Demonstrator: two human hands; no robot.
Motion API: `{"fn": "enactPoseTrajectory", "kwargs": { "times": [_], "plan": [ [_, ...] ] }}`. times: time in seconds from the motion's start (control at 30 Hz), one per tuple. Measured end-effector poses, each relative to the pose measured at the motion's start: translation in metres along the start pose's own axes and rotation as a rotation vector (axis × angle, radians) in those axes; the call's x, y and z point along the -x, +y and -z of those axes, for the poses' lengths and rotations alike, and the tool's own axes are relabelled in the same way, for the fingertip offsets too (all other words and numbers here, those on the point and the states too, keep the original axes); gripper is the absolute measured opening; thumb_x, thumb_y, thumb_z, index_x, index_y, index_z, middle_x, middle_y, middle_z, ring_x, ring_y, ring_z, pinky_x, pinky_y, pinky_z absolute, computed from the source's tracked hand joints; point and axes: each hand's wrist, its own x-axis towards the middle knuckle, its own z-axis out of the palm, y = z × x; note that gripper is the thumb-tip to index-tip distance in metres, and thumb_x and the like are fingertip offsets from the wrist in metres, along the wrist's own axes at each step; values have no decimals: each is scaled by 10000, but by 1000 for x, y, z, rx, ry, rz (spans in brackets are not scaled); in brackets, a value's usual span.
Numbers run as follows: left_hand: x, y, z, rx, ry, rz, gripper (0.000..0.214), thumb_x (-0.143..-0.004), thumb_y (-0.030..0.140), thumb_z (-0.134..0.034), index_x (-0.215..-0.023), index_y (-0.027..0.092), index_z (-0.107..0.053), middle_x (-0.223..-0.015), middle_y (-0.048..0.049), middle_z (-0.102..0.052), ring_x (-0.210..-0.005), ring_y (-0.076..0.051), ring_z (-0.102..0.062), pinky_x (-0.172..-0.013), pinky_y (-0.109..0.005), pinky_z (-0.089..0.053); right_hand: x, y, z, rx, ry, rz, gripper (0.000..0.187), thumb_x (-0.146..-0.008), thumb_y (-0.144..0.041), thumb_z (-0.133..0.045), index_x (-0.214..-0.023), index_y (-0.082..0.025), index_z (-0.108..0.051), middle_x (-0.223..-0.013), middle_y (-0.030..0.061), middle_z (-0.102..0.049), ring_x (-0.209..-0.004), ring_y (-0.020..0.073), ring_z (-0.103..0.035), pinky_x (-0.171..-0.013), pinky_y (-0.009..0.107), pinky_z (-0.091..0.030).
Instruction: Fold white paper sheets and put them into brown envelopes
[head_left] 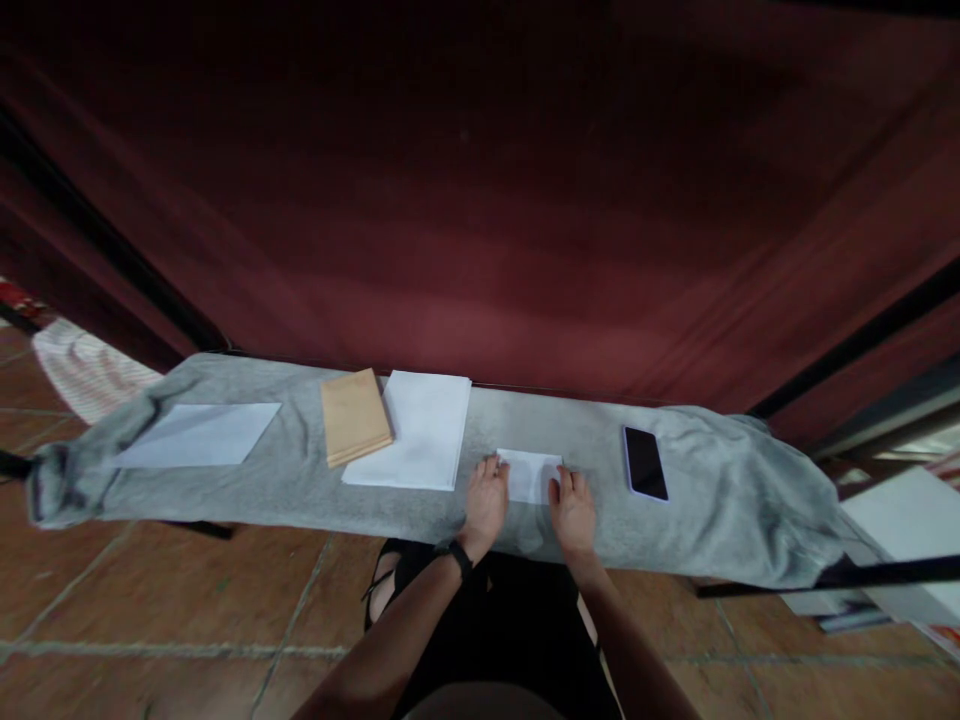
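Both forearms reach up from six o'clock, cut off by the lower edge; the left hand (486,497), at eight o'clock, and right hand (574,512), at four, flank a small rectangular white paper (531,478) on soft grey cloth (555,415). Fingers curl, hiding its side edges; I cannot tell whether they pinch or press.

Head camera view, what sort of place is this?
Possibly a makeshift paperwork spot; home or shop, I can't tell. A gray cloth covers a narrow surface beside a dark red panel, a white paper stack lies on it, and a tiled floor shows below.
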Motion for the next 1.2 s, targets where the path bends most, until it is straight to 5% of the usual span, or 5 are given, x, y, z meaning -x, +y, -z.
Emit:
{"fn": "enactPoseTrajectory", "kwargs": {
  "times": [0.23,0.47,0.67,1.2],
  "plan": [
    [8,15,-22,-291,-128,-293,441,-980,193,-388,-1398,151,-519,-1547,-125,-442,-1464,-264,-344,-1198,-482,-301,-2,-8,9,65,-29,14,325,-984,-224,-405,-1188,-160,-650,-1165,169,-656,-997,292,-572,-880,443,-427],
    [6,29,-36,-344,-200,-324,506,-1010,295,-341,-1498,191,-422,-1597,-102,-371,-1500,-282,-266,-1220,-541,-213,20,-3,19,-12,-83,155,391,-967,-173,-375,-1276,-179,-615,-1270,123,-661,-1171,261,-571,-1027,464,-396],
    [-9,40,-38,-283,-323,-489,500,-1008,284,-326,-1497,262,-428,-1576,-33,-418,-1491,-241,-285,-1236,-541,-154,34,5,23,-99,-89,185,419,-964,-202,-390,-1338,-182,-578,-1282,123,-658,-1211,255,-575,-1086,492,-416],
    [-25,46,-55,-284,-274,-465,540,-1011,289,-274,-1532,169,-349,-1616,-63,-327,-1509,-193,-244,-1253,-471,-126,37,9,19,-135,-77,162,444,-939,-168,-392,-1335,-165,-592,-1269,135,-658,-1198,259,-581,-1110,500,-424]
  ]
}}
